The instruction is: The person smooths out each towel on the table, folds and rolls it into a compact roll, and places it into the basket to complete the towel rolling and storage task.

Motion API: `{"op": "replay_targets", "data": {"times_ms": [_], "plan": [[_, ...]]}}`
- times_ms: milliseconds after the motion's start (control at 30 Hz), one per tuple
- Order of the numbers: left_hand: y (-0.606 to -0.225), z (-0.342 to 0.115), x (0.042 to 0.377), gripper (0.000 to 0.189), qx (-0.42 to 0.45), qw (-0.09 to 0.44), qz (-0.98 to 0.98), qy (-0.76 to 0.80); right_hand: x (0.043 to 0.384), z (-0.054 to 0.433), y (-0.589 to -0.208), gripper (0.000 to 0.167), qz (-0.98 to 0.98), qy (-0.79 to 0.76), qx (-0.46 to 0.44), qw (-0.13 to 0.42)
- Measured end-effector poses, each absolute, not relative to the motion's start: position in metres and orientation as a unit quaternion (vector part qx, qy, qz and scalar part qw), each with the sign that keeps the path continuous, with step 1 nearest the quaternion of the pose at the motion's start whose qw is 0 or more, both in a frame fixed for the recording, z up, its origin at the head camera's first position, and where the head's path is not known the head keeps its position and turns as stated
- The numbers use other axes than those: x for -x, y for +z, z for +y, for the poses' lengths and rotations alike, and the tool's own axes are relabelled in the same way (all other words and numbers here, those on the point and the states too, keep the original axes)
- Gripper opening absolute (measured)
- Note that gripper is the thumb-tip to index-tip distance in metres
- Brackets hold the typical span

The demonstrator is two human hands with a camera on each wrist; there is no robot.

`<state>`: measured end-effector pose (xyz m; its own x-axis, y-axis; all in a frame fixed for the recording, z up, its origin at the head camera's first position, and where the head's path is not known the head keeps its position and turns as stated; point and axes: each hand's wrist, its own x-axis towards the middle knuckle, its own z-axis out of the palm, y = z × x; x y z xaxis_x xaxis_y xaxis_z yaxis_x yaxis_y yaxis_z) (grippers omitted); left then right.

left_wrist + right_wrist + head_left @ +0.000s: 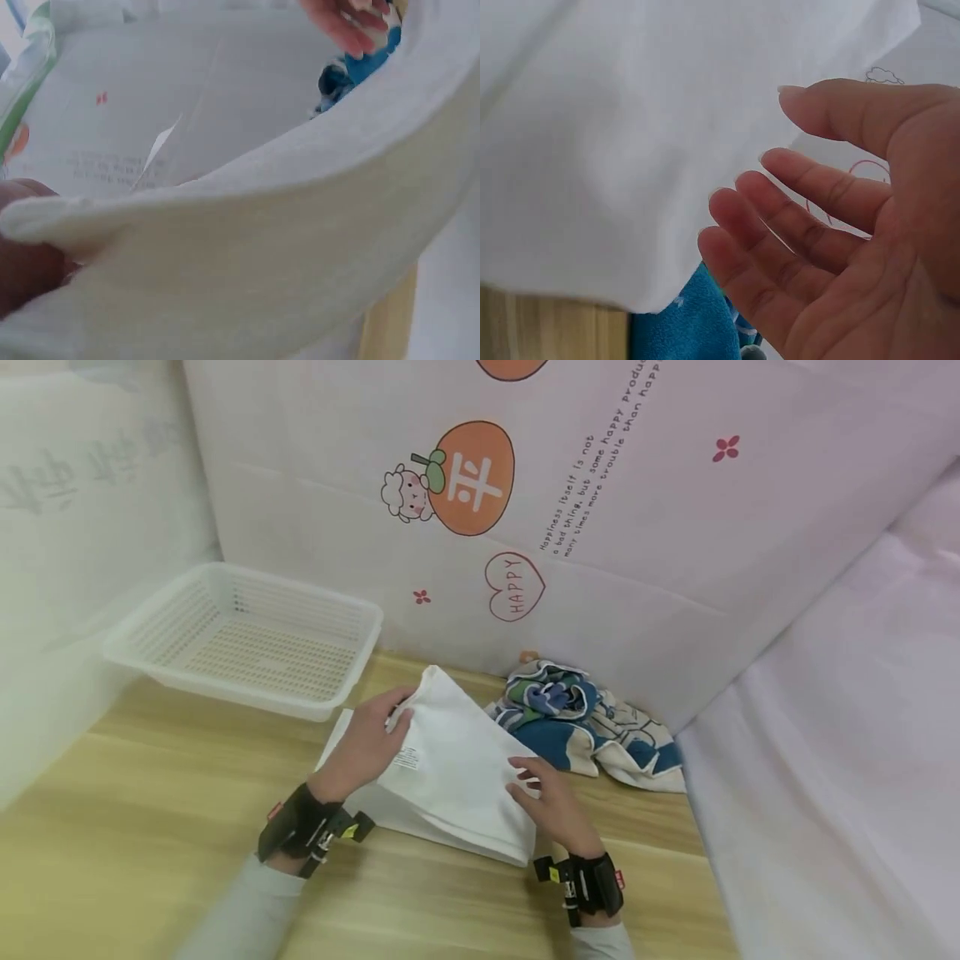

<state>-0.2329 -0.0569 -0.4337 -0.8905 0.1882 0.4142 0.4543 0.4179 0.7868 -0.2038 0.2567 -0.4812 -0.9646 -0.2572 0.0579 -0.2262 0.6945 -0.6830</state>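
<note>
A folded white cloth (468, 760) with a small printed label (407, 757) lies partly raised off the table in the head view. Its upper left edge is pinched by my left hand (367, 739), and that side stands higher than the rest. The left wrist view shows the cloth (285, 247) close up, sagging away from the fingers (30, 255). Beside the cloth's right edge is my right hand (553, 802), its fingers loosely spread. In the right wrist view those fingers (780, 247) are gently bent with nothing between them and the thumb, fingertips right at the cloth's edge.
Behind the cloth to the right lies a crumpled blue, green and cream patterned towel (577, 718). A white plastic basket (318, 706) stands at the back left of the wooden table (150, 827). White printed sheets (637, 568) hang as walls around the back and sides.
</note>
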Motion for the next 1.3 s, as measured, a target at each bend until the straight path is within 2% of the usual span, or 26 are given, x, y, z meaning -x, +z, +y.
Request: {"op": "replay_targets", "data": {"times_ms": [133,367,500,667,767,833,967,1100,1233,1300], "plan": [[-0.452,-0.079,0.231,0.036,0.149,0.116,-0.843,-0.504,0.205,0.259,-0.487,0.041,0.924,-0.358,0.131,0.025],[-0.499,-0.11,0.238,0.043,0.067,0.047,-0.877,-0.473,0.206,0.261,-0.497,0.045,0.932,-0.332,0.141,0.042],[-0.518,-0.117,0.242,0.043,0.051,0.053,-0.894,-0.441,0.206,0.262,-0.499,0.046,0.934,-0.318,0.152,0.058],[-0.526,-0.106,0.237,0.038,0.074,0.099,-0.913,-0.388,0.206,0.264,-0.502,0.044,0.936,-0.312,0.152,0.053],[-0.525,-0.092,0.23,0.028,0.11,0.105,-0.927,-0.344,0.206,0.265,-0.506,0.042,0.939,-0.306,0.144,0.063],[-0.523,-0.083,0.225,0.021,0.13,0.096,-0.937,-0.309,0.206,0.265,-0.509,0.04,0.94,-0.3,0.144,0.07],[-0.522,-0.074,0.225,0.027,0.157,0.069,-0.955,-0.244,0.204,0.266,-0.513,0.035,0.938,-0.295,0.162,0.081],[-0.526,-0.073,0.246,0.046,0.197,0.024,-0.958,-0.208,0.198,0.263,-0.511,0.03,0.935,-0.287,0.182,0.105],[-0.534,-0.073,0.275,0.052,0.237,-0.008,-0.949,-0.206,0.19,0.257,-0.508,0.025,0.926,-0.292,0.202,0.131],[-0.535,-0.071,0.278,0.05,0.237,-0.004,-0.951,-0.201,0.186,0.255,-0.507,0.024,0.922,-0.295,0.211,0.136]]}}
